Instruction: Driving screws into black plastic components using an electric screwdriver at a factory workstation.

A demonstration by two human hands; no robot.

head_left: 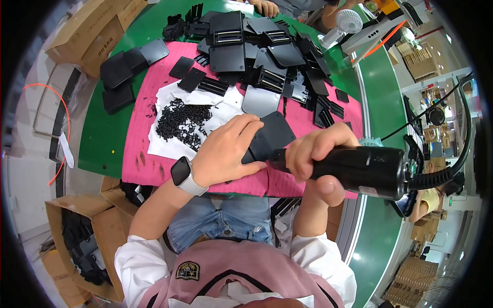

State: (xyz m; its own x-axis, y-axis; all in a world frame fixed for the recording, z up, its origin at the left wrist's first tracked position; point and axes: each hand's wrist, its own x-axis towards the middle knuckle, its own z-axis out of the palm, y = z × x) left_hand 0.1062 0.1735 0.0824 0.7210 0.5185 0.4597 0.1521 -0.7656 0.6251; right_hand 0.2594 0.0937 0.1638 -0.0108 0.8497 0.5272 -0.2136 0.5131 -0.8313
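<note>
My right hand [321,154] is wrapped around a black electric screwdriver [359,169] held nearly level, its tip pointing left. The tip reaches the lower edge of a black plastic plate [275,134] with rounded corners; the exact contact spot is hard to make out. My left hand [231,149] grips the plate's left side, thumb below and fingers above, hiding part of it. A watch [181,171] with a light band is on the left wrist. Beside that hand, a heap of small black screws [182,122] lies on a white cloth [159,146].
A pink mat [136,164] covers part of the green table [97,138]. Black plates and slotted parts [228,56] pile up at the far side, near a small white fan [349,21]. Another person's hand [265,7] rests beyond. Cardboard boxes [110,226] stand lower left; a cable [436,178] trails right.
</note>
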